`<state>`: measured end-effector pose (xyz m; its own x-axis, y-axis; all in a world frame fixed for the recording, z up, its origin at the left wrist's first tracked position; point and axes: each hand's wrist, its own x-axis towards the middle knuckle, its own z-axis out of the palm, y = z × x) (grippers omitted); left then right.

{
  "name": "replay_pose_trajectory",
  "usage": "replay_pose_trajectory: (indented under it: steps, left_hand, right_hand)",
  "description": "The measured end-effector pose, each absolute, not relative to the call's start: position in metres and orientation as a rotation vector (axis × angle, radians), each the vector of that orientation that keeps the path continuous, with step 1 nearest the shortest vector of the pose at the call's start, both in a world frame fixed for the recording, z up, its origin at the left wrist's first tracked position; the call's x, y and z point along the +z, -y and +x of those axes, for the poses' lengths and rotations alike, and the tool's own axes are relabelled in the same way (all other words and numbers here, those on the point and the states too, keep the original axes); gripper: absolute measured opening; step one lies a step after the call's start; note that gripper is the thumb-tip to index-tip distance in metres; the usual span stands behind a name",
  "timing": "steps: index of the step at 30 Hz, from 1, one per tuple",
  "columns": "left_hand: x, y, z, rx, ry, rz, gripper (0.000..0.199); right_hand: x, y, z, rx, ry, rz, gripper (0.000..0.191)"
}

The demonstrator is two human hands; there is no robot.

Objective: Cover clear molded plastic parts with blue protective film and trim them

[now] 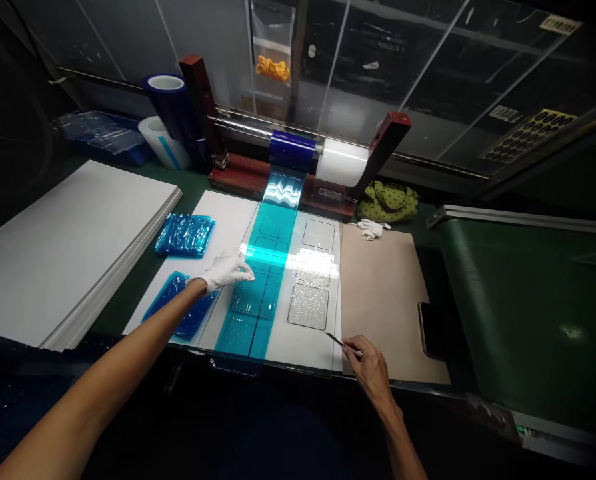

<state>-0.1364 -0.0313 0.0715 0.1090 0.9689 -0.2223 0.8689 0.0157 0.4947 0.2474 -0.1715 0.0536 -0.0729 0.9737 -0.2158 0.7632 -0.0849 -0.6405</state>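
Observation:
My left hand (228, 270), in a white glove, hovers at the left edge of a strip of blue film (273, 267). Its fingers are loosely bent and apart, with nothing visible in them. The film runs down from a blue roll (292, 148) over a clear sheet with rounded rectangular outlines. My bare right hand (368, 363) grips a thin knife (335, 339), its dark tip pointing left near the lowest textured clear panel (308, 307). Left of the film lie two piles of blue film-covered pieces (185, 235), the nearer one partly hidden by my left arm.
A wooden stand (238, 175) holds the blue roll and a white roll (343, 162). White sheets (78, 247) are stacked at left. Brown board (383, 293), a phone (431, 330), a white glove (373, 229) and a green cloth pouch (388, 201) lie right, beside a green conveyor belt (528, 300).

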Motion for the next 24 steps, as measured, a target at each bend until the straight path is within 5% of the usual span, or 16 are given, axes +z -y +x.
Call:
replay_pose_trajectory:
  steps: [8,14,24]
  left_hand:
    - [0.063,0.024,-0.135,0.102,-1.735,1.882,0.036]
    - [0.071,0.044,-0.137,0.214,-1.959,1.805,0.065]
    - [0.05,0.156,-0.069,0.277,-1.993,2.22,0.035]
  right_hand:
    - [0.032,0.158,0.257,0.949,1.852,-1.948,0.026]
    - [0.012,0.143,0.268,0.998,1.838,-2.081,0.024]
    - [0.01,0.122,0.258,1.431,1.745,-1.911,0.023]
